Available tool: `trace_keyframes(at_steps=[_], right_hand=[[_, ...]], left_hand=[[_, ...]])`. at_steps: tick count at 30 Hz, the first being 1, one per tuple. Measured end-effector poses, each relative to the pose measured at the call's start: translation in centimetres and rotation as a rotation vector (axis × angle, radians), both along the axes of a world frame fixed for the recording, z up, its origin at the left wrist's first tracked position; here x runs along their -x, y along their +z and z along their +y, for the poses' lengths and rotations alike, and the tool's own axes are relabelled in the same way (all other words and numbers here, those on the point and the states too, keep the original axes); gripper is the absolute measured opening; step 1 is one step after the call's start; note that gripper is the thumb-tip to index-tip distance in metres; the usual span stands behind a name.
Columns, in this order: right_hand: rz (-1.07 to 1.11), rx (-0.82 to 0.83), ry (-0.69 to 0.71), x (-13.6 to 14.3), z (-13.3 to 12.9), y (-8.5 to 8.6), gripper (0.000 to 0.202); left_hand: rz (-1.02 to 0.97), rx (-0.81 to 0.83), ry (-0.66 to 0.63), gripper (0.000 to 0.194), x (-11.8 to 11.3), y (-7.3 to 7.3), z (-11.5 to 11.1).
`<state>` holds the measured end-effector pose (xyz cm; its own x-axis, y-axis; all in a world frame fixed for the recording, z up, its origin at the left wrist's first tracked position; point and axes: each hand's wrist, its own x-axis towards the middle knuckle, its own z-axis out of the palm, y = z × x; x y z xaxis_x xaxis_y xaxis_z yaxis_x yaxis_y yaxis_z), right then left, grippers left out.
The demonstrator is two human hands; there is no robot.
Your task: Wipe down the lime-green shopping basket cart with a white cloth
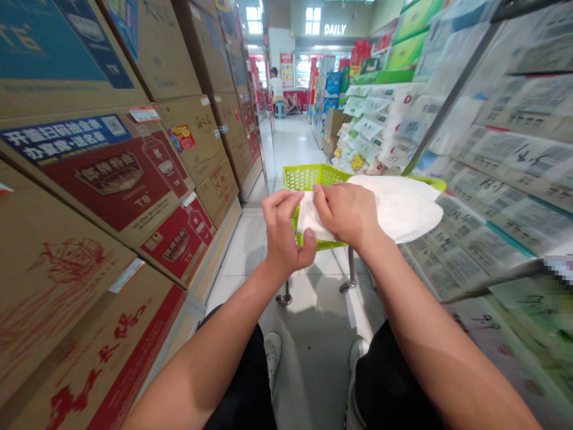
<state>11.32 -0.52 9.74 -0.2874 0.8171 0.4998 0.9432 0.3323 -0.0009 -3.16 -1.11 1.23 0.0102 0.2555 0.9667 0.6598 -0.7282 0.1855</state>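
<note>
A white cloth-like or bag-like item (403, 206) stretches from between my hands to the right, over the rim of a lime-green shopping basket cart (313, 173). My right hand (347, 212) is closed on the item, its fingers bent over the left part. At the item's left end is my left hand (289, 230), fingers curved and fingertips at the edge, with the thumb apart below. The cart stands on metal legs with casters beneath my hands. Most of the basket's inside is hidden by my hands and the white item.
Stacked cardboard cartons (116, 173) line the left side. Wrapped packs (496, 167) with handwritten prices fill the right shelves. A tiled floor (290, 143) runs ahead between them. Far off, a person in a white top (276, 86) is at a blue stool (280, 109).
</note>
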Motion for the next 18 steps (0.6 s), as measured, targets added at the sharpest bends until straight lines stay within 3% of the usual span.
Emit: trace_keyframes(at_steps=[3,6,8,12,18], right_hand=[[-0.046,-0.022,0.027,-0.8,0.1,-0.2,0.057],[-0.048,-0.044,-0.001,-1.0,0.4,-0.6,0.056],[-0.038,-0.075,-0.040,-1.1,0.6,-0.9,0.055],[-0.047,-0.132,-0.048,-2.8,1.1,-1.5,0.052],[0.001,-0.122,0.052,-9.5,2.2,-1.7,0.041]], left_hand=[[-0.039,0.111,-0.087,0.069,2.9,-1.2,3.0],[0.142,0.377,-0.256,0.064,5.1,-2.5,6.0],[0.202,0.446,-0.315,0.061,5.7,-2.9,7.1],[0.228,0.400,-0.283,0.048,4.7,-2.3,7.3],[0.249,0.357,-0.268,0.049,0.9,-1.8,6.3]])
